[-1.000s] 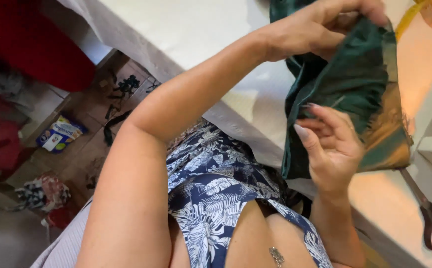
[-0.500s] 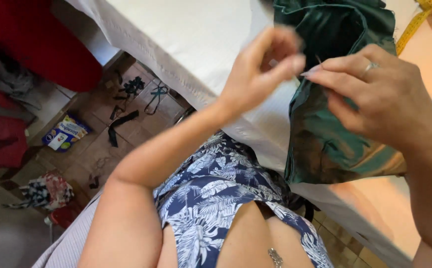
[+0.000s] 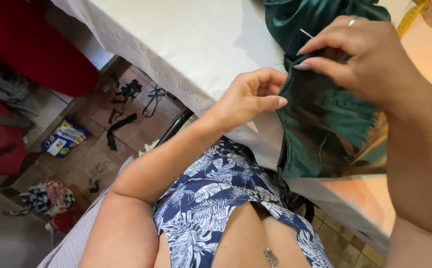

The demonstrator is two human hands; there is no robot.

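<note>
Since the earlier frame the left hand (image 3: 248, 97) has come down from the right hand (image 3: 369, 59), to the cloth's edge.

The right grip is closed on a thin silver needle (image 3: 305, 33) and the dark green shiny satin cloth (image 3: 325, 124); the left grip pinches the cloth edge. The cloth hangs over the edge of the white-covered desk (image 3: 176, 44). A yellow measuring tape (image 3: 408, 19) lies beyond.
</note>
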